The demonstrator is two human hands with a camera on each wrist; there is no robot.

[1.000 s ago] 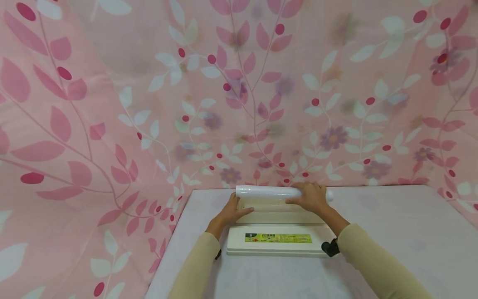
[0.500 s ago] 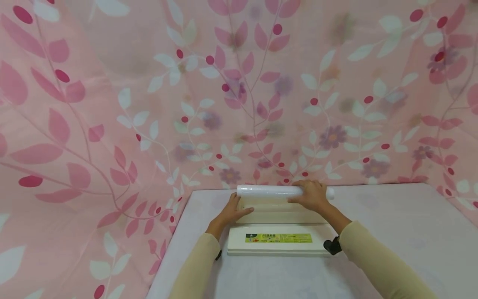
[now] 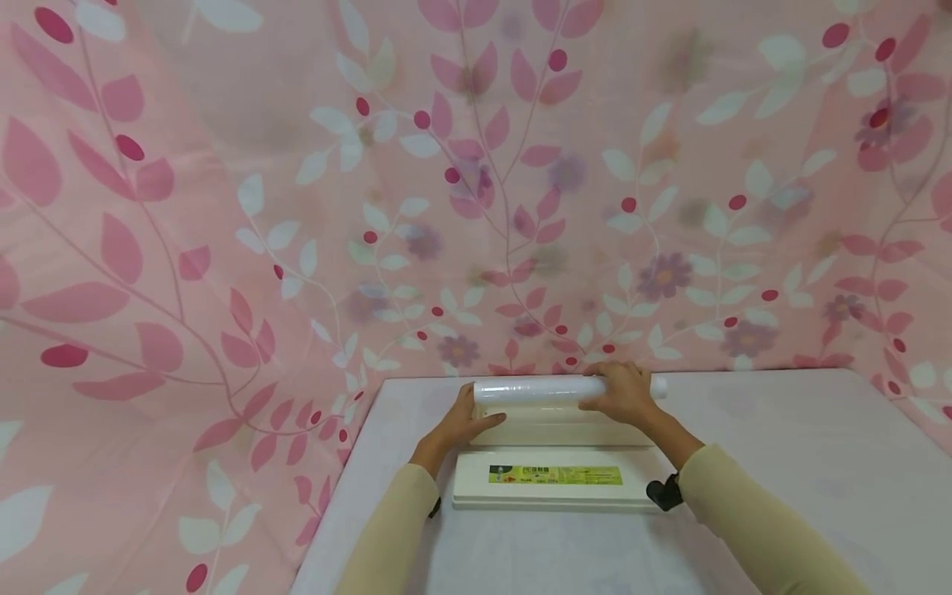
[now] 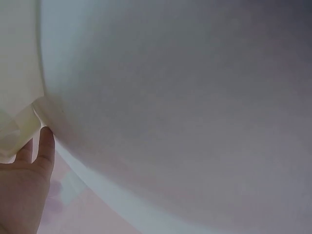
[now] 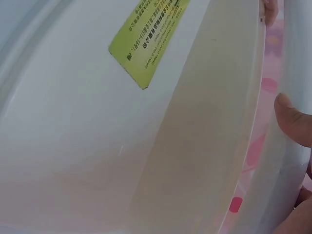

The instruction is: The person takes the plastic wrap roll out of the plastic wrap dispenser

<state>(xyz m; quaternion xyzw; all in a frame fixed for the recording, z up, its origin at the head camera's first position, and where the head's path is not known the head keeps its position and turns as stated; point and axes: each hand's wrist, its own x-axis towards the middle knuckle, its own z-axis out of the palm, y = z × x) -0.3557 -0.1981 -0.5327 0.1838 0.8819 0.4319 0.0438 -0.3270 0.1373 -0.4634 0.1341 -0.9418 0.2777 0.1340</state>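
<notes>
A white roll of cling film lies level over the back part of an opened cream dispenser box. My right hand grips the roll near its right end, thumb in front and fingers over the top; in the right wrist view the thumb lies along the roll. A gap shows there between roll and box edge. My left hand holds the left end of the box, its thumb over the front and its fingers behind. In the left wrist view, fingertips touch the box's corner.
The box's lid, with a green and yellow label, lies folded toward me on the white-covered table. A pink floral curtain hangs behind the table's back edge and along the left side.
My right hand has brought the roll slightly lower toward the box and a little to the right. The left hand and the box have stayed in place.
</notes>
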